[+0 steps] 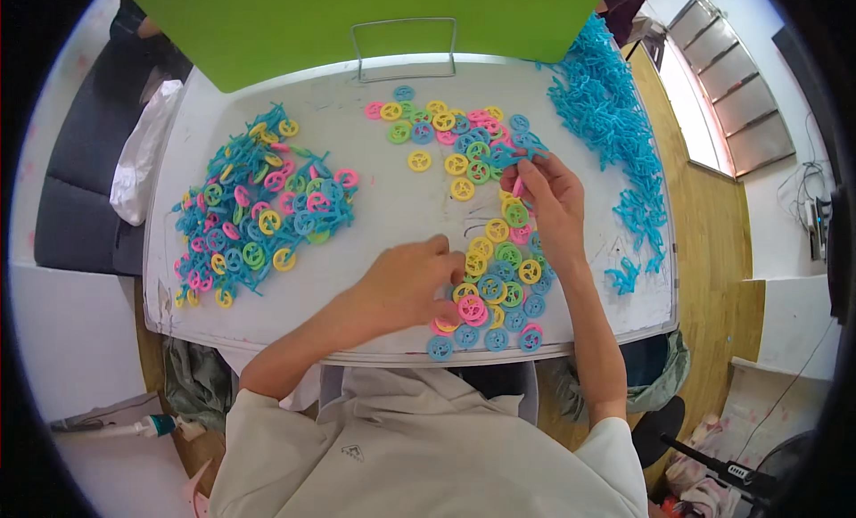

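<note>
My right hand (555,201) pinches a light-blue branched plastic piece (510,154) above the far part of the loose wheels, and a pink wheel seen edge-on (518,186) shows just under its fingertips. Curled over the left edge of the small spoked wheels (490,287), my left hand (412,282) has its thumb apart from its fingers, close to a pink wheel (471,308). I see nothing held in it. The wheels are yellow, green, blue and pink, some overlapping.
On the left of the white table (383,184) lies a heap of blue pieces with coloured wheels on them (259,210). More blue branched pieces (611,108) run along the right edge. A green panel (374,23) and a wire handle (406,77) stand at the back.
</note>
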A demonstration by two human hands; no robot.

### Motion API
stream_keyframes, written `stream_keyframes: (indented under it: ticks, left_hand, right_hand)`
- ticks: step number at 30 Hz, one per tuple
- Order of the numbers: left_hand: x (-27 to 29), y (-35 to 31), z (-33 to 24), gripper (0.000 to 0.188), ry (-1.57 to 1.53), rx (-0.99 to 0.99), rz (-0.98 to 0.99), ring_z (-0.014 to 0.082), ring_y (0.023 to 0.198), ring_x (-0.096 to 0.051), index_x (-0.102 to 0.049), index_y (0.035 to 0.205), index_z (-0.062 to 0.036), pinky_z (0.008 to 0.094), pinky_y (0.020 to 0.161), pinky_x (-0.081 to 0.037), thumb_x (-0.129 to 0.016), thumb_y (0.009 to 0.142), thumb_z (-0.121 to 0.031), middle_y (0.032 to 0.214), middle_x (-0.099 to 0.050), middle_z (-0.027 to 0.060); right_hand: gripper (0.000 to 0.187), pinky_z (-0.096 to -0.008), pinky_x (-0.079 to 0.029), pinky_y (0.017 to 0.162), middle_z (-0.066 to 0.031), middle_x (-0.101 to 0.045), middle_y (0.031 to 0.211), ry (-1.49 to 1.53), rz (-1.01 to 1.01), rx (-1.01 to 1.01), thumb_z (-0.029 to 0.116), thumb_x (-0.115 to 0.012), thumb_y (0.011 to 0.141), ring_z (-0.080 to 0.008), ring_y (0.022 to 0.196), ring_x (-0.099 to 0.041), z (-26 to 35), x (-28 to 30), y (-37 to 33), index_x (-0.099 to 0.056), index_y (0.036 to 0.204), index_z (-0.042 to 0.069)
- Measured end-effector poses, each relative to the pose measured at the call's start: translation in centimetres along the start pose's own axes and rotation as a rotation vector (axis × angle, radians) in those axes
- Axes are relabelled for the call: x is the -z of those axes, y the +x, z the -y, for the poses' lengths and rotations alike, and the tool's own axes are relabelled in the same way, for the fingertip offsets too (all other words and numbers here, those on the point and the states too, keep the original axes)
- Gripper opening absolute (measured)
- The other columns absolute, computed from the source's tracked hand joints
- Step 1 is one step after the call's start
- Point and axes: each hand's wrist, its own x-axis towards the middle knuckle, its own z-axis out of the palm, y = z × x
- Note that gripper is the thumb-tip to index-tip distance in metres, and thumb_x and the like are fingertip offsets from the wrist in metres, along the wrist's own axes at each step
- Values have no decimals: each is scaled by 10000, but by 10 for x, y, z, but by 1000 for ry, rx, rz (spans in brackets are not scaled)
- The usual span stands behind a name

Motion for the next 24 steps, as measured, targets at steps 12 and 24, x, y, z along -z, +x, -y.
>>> stream_keyframes:
  ticks: [12,24]
  left_hand:
    - [11,20,13,151,-392,122,-297,179,779,-645,-607,905,-7,310,689,-523,-695,788,-44,857,-637,83]
    - [3,31,29,178,-1063,215,-412,169,894,-669,-518,1020,-15,301,786,-570,-572,954,-172,922,-634,75]
  right_hand:
    - [164,-244,-493,722,-44,-643,872,-272,36,134,15,-621,887,-113,804,-606,-24,2,0,-588,1045,-15]
    - [139,-297,-487,718,-92,-657,859,-591,238,378,-60,-622,810,-202,793,-628,-8,-9,-9,-641,936,-2]
